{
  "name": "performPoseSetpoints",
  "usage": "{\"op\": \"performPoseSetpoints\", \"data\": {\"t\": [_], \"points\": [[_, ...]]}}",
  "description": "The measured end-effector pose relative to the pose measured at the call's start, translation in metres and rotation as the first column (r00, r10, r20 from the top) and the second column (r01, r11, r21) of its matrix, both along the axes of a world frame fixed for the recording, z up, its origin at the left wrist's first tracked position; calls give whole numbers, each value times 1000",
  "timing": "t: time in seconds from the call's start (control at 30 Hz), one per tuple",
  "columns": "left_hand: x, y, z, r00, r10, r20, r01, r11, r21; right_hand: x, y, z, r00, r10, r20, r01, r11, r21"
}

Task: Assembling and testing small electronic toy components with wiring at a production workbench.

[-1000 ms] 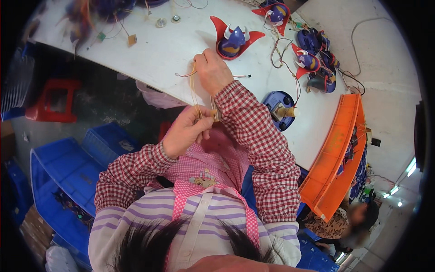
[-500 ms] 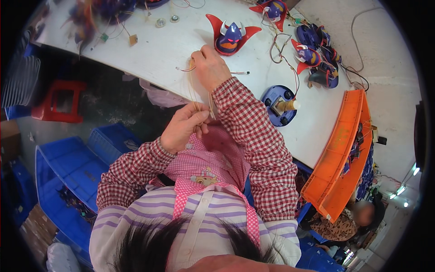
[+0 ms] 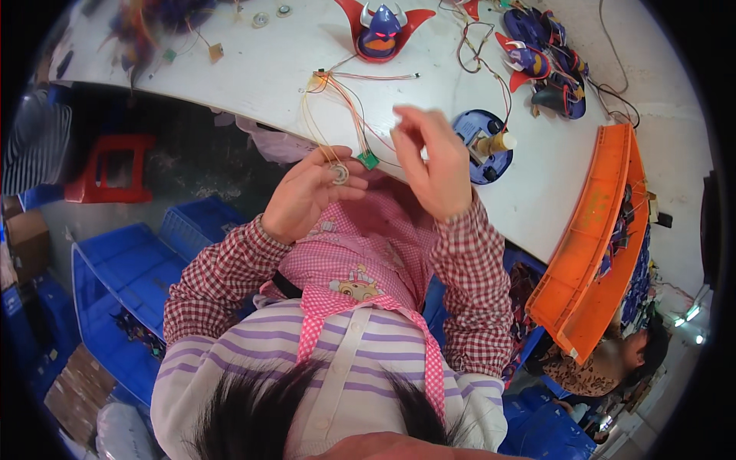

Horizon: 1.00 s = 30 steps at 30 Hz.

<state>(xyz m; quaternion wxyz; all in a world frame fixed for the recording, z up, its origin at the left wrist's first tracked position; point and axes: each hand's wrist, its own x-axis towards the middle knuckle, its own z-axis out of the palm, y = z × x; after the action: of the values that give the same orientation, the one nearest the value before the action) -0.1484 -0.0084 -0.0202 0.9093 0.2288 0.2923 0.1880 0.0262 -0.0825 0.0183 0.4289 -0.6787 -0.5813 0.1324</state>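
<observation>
My left hand, at the table's near edge, holds a small round speaker against its fingers. Thin yellow wires run from the speaker up to a wire bundle on the table. A small green circuit board hangs on coloured wires at the table's edge, just right of that hand. My right hand is raised beside it, fingertips blurred, thumb and fingers apart with nothing visible between them. Behind the wires stands a purple horned figure head with a red collar. A round blue base with a tan cylinder sits just beyond my right hand.
More figure parts with wires lie at the far right. An orange crate leans by the table's right end. Loose round discs lie at the back left. Blue crates and a red stool stand left. A person is at lower right.
My right hand has moved right and nearer, away from the wires. The speaker and the green board now show near my left hand, where thin wires showed before. The view has shifted slightly.
</observation>
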Motion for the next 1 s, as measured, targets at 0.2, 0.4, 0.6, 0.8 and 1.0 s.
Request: {"op": "performPoseSetpoints", "data": {"t": [0.2,0.4,0.6,0.8,1.0], "points": [[-4,-5,-3,994,-51,-96,62,991,116,-26,-29,-25,999,-27,39,29,999,-33],[-6,-8,-9,987,-81,-139,108,974,199,-37,-15,-51,923,-155,352,109,983,148],[3,-9,-2,990,-80,-114,103,971,214,-37,-15,-40,973,-176,-147,192,976,101],[17,-7,-4,999,-35,-37,42,978,205,-46,-22,-34,516,-71,-853,160,987,15],[18,-1,-5,989,6,-150,41,950,309,-44,-27,-39,817,-132,-561,166,986,10]]}}
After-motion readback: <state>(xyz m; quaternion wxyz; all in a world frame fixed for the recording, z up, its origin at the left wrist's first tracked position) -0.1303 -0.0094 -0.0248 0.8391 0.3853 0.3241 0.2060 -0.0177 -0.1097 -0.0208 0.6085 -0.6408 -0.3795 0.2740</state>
